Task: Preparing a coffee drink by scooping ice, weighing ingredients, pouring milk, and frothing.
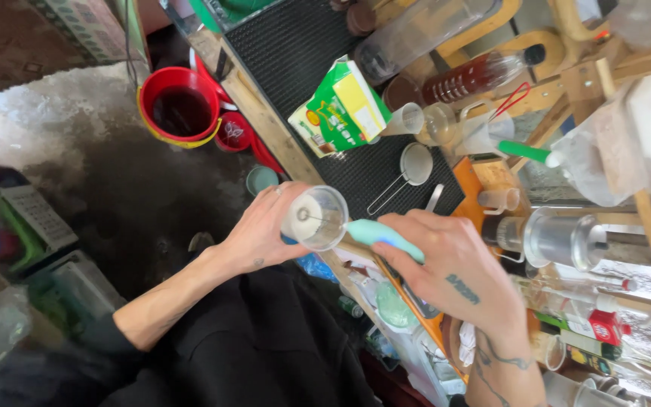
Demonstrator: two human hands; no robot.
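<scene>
Head view: your left hand [261, 230] grips clear cup [315, 217], held in air off near edge of surface [284, 147], white milk-like liquid inside. Right hand [446, 260] clenched on mint frother [382, 234], whisk tip in cup.

Risks:
- Cup tilted, unsupported; whisk lifting out of liquid likely sprays clothes, floor.
- Red bucket [181, 105] on floor, far left: dark liquid.
- Green-yellow carton [340, 109] on black mat [303, 60]: contents not visible.
</scene>
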